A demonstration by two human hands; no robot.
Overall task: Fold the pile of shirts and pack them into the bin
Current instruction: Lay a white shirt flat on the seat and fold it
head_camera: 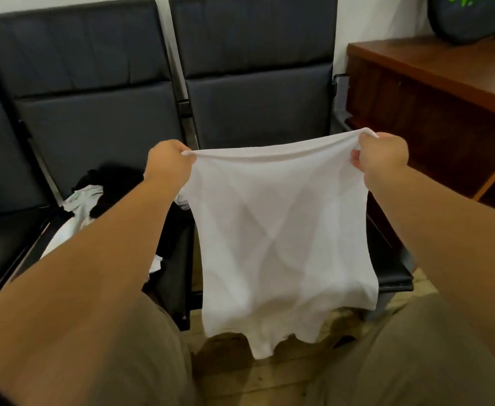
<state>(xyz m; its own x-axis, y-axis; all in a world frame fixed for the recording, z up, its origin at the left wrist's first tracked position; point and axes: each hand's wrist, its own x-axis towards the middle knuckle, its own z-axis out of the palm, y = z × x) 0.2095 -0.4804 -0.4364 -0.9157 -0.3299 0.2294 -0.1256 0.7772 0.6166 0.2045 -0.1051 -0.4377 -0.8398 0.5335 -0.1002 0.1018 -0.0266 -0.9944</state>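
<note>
We hold a white shirt (pixel 275 230) up in front of us, stretched between both arms. Our left grip (pixel 170 162) is curled tight round one corner of its upper edge. Our right grip (pixel 382 156) pinches the other corner, with a small tuft of cloth poking out above the knuckles. The upper edge sags in a shallow curve between the two grips. The rest of the shirt hangs free below them, above our knees and in front of the right-hand seat (pixel 393 276).

The cloth is thin, soft and slightly see-through, and faint grey bands cross it in an X where layers behind show through. Its lower edge is ragged in outline, with one tongue of cloth hanging lowest.

On the neighbouring seat (pixel 181 300), partly hidden by our left forearm, lies a rumpled pile of shirts (pixel 94 194), black and white mixed. Both seats are dark, smooth and padded, set in metal frames. To the right stands a reddish-brown wooden cabinet (pixel 445 83) with a polished top. On it rests a dark round object (pixel 475 19) with green lettering. Our shorts (pixel 140 356) are khaki, and the floor (pixel 269 379) below is pale.
</note>
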